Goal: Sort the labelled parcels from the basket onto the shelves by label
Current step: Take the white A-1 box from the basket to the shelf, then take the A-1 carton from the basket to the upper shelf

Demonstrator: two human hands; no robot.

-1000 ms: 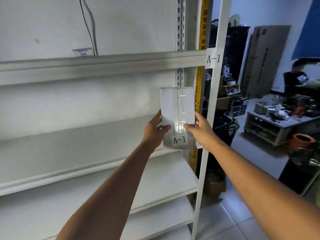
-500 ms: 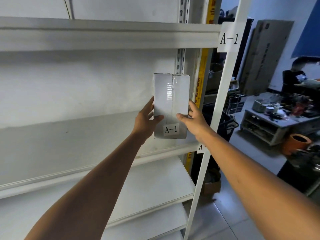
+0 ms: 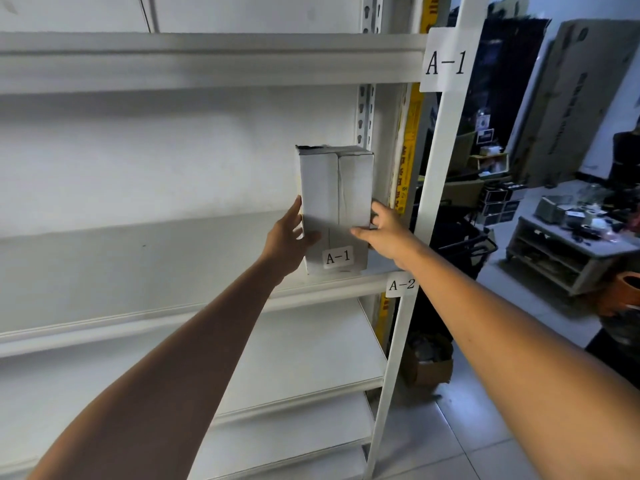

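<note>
Right of centre, left grip (image 3: 288, 237) and right grip (image 3: 384, 233) clamp the parcel (image 3: 336, 195) upright at the shelf (image 3: 173, 261) below the A-1 tag (image 3: 445, 62), label outward, presumably for matching.

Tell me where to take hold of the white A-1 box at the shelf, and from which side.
Take the box by its two tall side faces, low down, coming from the open front. It stands upright and narrow, with wall behind and the post close on its right, so the front looks freest. The left hand and right hand clasp it so.
</note>
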